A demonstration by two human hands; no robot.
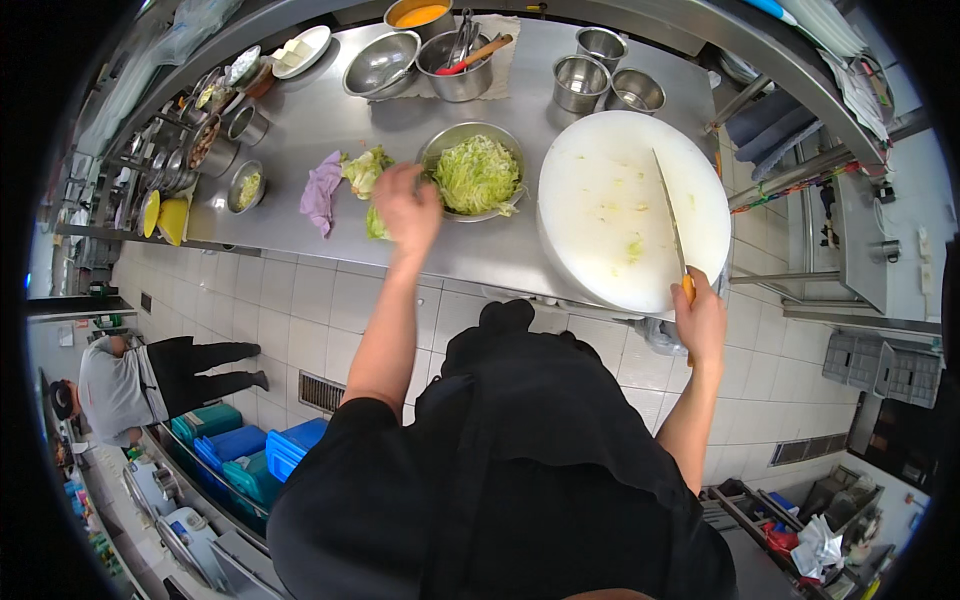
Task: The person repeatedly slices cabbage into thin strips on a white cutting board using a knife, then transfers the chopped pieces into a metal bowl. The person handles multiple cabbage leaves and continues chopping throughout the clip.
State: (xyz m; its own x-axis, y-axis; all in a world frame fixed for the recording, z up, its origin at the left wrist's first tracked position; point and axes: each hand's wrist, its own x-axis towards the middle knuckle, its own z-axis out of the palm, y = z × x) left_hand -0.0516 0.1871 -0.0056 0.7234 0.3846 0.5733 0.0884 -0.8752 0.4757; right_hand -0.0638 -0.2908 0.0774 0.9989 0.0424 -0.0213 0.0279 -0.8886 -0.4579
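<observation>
In my right hand (699, 315) is a knife (670, 206) gripped by its orange handle, its long blade lying over the right side of a thick round white cutting board (600, 225). Bits of green cling to the board. My left hand (409, 206) hovers at the left rim of a metal bowl (487, 129) heaped with shredded lettuce (478, 176). Partly under that hand are lettuce leaves (366, 171) on the steel table. Whether the left fingers hold anything is hidden by the back of the hand. A crumpled purple cloth (322, 193) lies left of the leaves.
Behind the bowl stand a pot of utensils (456, 79), a tilted metal bowl (381, 66) and a pot of orange liquid (418, 13). Several steel pots (581, 84) stand behind the board. A small bowl (246, 187) sits far left. Another person (124, 386) bends over a counter at left.
</observation>
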